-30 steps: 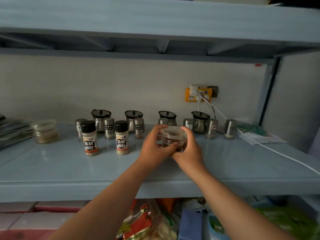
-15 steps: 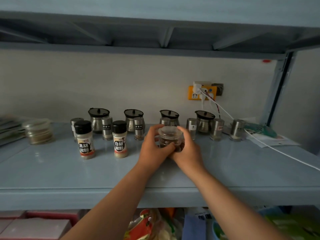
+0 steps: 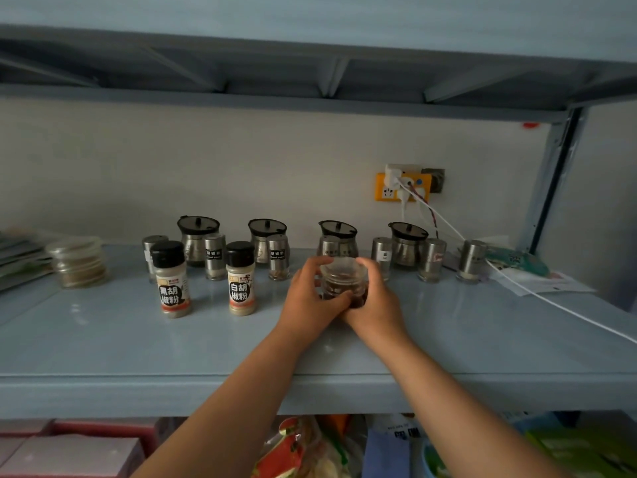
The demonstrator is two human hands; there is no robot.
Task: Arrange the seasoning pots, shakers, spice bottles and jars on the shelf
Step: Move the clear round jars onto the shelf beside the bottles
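A clear glass jar (image 3: 343,281) with dark contents stands on the blue shelf (image 3: 241,343), mid-depth. My left hand (image 3: 310,301) and my right hand (image 3: 377,301) both grip its sides. Left of it stand two black-capped pepper bottles (image 3: 171,279) (image 3: 240,278). Behind, a row of steel seasoning pots with dark lids (image 3: 198,238) (image 3: 267,238) (image 3: 337,238) (image 3: 407,241) alternates with small steel shakers (image 3: 215,257) (image 3: 278,257) (image 3: 432,259) (image 3: 471,259). A lidded glass jar (image 3: 78,262) of brownish powder sits at the far left.
A white cable (image 3: 551,301) runs from the yellow wall socket (image 3: 401,188) across the shelf's right side, over papers (image 3: 537,281). Flat items (image 3: 17,260) are stacked at the far left. Packages and bags (image 3: 303,450) fill the lower shelf. The upper shelf's underside (image 3: 310,74) hangs overhead.
Both hands have stayed round the jar and eased it slightly down onto the shelf. The view has tilted a little upward.
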